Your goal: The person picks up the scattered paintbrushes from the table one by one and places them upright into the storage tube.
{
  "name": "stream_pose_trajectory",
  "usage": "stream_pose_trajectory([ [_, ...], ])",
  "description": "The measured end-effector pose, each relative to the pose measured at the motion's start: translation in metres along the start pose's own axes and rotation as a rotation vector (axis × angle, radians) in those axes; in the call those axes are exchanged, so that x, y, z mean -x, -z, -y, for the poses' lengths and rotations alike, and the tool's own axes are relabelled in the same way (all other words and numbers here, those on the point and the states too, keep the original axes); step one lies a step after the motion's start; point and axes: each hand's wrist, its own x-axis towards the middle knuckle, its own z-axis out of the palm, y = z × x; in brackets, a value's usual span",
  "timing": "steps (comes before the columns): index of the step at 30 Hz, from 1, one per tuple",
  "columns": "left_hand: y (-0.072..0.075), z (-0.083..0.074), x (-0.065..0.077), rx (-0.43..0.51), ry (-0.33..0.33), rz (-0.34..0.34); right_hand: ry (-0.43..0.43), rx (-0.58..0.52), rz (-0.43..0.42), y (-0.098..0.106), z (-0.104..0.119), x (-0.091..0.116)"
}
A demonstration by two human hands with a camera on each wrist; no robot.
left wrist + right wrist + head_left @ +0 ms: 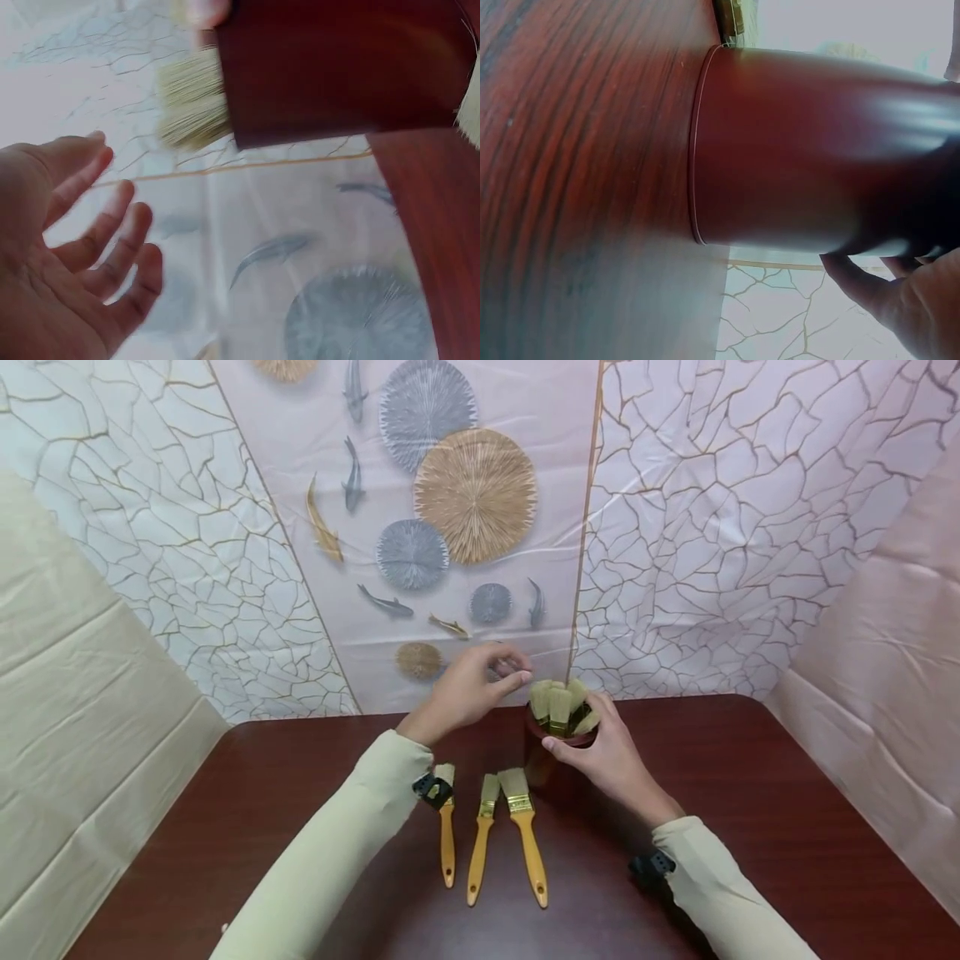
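Note:
A dark red cylindrical cup [542,760] stands upright toward the back of the table, several paintbrushes [559,703] in it with their pale bristles up. My right hand [611,760] grips the cup near its rim, thumb at the front and fingers round the far side. In the right wrist view the cup wall [802,150] fills the middle, its base on the tabletop. Left of the rim, my left hand [476,681] is raised with nothing in it. Its fingers [112,255] are loosely bent and apart from the cup in the left wrist view.
Three yellow-handled paintbrushes lie in front of the cup: a left one [447,843], partly covered by the left wrist, a middle one [480,847] and a right one [529,843]. Behind the dark wooden table [300,827] hangs a patterned cloth [675,527].

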Motion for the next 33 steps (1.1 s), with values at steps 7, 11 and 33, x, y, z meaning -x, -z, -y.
stream_pose_trajectory([
  [7, 0.014, 0.031, 0.049, -0.004, 0.185, 0.037, -0.015, 0.040, -0.001, 0.006, 0.001, 0.001],
  [11, 0.006, 0.061, 0.082, 0.020, 0.345, 0.051, -0.014, 0.034, 0.004, 0.005, 0.001, 0.000],
  [33, -0.033, 0.083, 0.136, 0.059, 0.755, 0.091, -0.004, 0.028, 0.012, 0.001, 0.000, -0.001],
])
